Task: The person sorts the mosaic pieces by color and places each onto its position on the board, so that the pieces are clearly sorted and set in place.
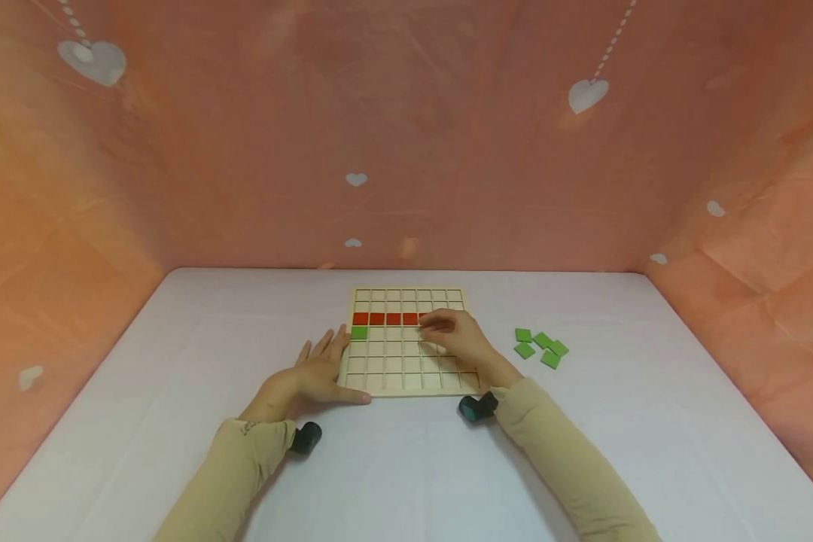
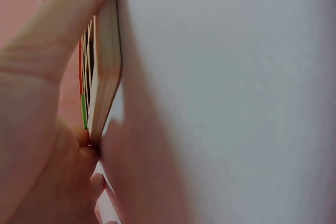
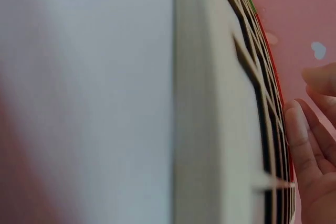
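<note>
A pale wooden grid board [image 1: 406, 392] lies on the table, with a row of red square tiles [image 1: 394, 319] across it. One green tile [image 1: 359, 333] sits in the cell just in front of the leftmost red one. My left hand [image 1: 318, 376] rests with spread fingers along the board's left edge, its thumb by the near left corner. Over the right part of the board, my right hand [image 1: 457, 339] has its fingertips at the red row and covers the row's right end. In the right wrist view, the fingers [image 3: 299, 135] touch the row, the thumb stands apart, and no tile shows between them.
Several loose green tiles [image 1: 550, 359] lie on the white table [image 1: 406, 467] to the right of the board. Behind the table hangs an orange-pink cloth [image 1: 406, 150] with pale hearts. A small black wrist camera [image 1: 306, 437] is on the left wrist, another [image 1: 478, 407] on the right.
</note>
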The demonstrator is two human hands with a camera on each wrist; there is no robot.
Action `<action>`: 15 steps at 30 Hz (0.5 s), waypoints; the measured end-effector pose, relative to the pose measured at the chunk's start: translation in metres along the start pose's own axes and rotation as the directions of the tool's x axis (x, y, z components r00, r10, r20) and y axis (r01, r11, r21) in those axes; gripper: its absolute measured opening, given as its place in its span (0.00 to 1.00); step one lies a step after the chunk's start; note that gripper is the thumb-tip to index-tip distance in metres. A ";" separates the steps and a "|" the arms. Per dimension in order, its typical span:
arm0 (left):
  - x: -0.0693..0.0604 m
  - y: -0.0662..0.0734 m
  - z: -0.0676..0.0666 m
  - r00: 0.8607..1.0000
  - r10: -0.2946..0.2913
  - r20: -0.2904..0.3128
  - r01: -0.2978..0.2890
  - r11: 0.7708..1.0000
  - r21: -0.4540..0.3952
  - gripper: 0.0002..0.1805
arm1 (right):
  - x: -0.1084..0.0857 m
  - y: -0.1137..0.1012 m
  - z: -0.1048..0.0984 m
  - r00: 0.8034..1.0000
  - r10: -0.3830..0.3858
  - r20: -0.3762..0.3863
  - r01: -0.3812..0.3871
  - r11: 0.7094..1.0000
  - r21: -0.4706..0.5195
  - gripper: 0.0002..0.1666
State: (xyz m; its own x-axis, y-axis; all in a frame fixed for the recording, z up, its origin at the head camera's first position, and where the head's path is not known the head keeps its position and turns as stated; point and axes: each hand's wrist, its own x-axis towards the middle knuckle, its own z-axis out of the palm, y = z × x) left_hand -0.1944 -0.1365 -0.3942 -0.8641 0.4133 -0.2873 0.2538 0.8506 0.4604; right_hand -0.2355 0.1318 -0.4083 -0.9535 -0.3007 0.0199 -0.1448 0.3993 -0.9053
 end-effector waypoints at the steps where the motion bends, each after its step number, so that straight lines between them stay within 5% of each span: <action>1: 0.000 0.000 0.000 1.000 0.001 -0.001 -0.001 1.000 0.000 0.65 | -0.001 0.000 -0.001 1.000 0.021 -0.005 -0.021 1.000 0.005 0.17; 5: 0.001 -0.001 0.001 1.000 -0.001 -0.005 0.001 1.000 -0.001 0.65 | -0.006 -0.001 -0.005 0.997 0.082 -0.009 -0.081 0.995 0.051 0.18; 15: -0.001 0.001 0.001 1.000 0.007 0.002 -0.007 1.000 -0.013 0.65 | -0.011 0.009 -0.018 0.996 0.087 -0.028 -0.083 0.991 0.107 0.17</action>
State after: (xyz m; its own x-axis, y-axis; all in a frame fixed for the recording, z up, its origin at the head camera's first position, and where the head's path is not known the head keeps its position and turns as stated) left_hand -0.1929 -0.1359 -0.3945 -0.8614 0.4198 -0.2859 0.2538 0.8434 0.4736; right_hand -0.2311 0.1547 -0.4091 -0.9696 -0.2403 -0.0466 -0.0359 0.3281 -0.9440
